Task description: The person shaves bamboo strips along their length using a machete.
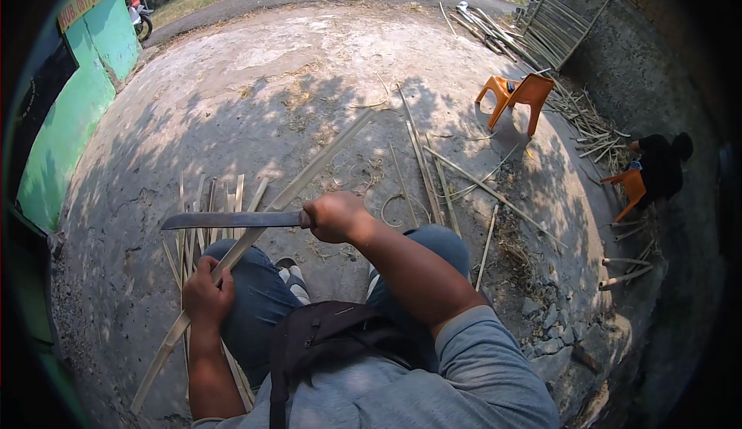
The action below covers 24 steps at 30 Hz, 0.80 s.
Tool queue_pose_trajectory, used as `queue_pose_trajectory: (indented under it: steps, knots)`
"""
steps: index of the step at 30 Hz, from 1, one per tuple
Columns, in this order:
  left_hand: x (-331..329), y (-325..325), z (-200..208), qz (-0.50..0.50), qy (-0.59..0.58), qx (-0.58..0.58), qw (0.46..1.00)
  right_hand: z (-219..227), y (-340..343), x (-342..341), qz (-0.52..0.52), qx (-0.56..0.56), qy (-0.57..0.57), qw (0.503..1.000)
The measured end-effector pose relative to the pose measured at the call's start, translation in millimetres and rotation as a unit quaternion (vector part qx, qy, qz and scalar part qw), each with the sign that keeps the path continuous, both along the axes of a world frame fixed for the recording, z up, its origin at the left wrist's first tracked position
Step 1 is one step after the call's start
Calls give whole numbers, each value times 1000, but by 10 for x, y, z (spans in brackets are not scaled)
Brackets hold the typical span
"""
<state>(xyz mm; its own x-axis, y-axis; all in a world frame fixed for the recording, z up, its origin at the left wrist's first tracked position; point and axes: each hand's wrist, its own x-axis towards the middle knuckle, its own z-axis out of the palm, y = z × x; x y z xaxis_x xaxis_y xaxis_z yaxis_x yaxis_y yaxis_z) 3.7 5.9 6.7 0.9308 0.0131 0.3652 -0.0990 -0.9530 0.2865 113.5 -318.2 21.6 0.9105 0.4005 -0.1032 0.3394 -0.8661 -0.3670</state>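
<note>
Two hands share the work: your right hand [334, 217] is closed in a fist around the handle of a long dark blade [230, 220], held level across your knees with its tip pointing to your left. Your left hand [205, 294] is wrapped tight around a long bamboo strip [255, 240], fingers curled over it just above your left thigh. The strip runs on a slant from the ground at lower left, up through your grip, under the blade and out toward the middle of the yard; blade and strip cross just beyond your left hand, though you cannot tell whether the edge is biting in.

You sit with both knees in blue jeans, a striped shoe [294, 278] between them and a black bag [332, 336] against your chest. A bundle of thinner bamboo slats [205, 205] stands and lies by your left knee, and more loose strips [433, 174] scatter over the bare concrete yard [255, 97] ahead.

Farther off to the right, an orange plastic chair [519, 95] stands in the sun. Beyond it another person in dark clothes [658, 166] sits on a second orange chair near the wall, with more bamboo lengths around. A green wall [77, 112] lines your left side.
</note>
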Motion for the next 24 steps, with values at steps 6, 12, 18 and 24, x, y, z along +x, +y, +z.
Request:
queue_pose_trajectory:
  steps: [6,12,18,24]
  knots:
    - [-13,-37,-8,-1,-11,-22,1000,-118,-334,251,-117,68,-18,991]
    - [-15,-44,61,8,16,2,1000,-59,-427,199,-150,80,36,985]
    - [-30,-84,135,24,37,4,999,18,-10,-9,-4,-20,21,1000]
    - [-26,-33,5,8,0,-32,999,-80,-244,187,-52,36,-16,998]
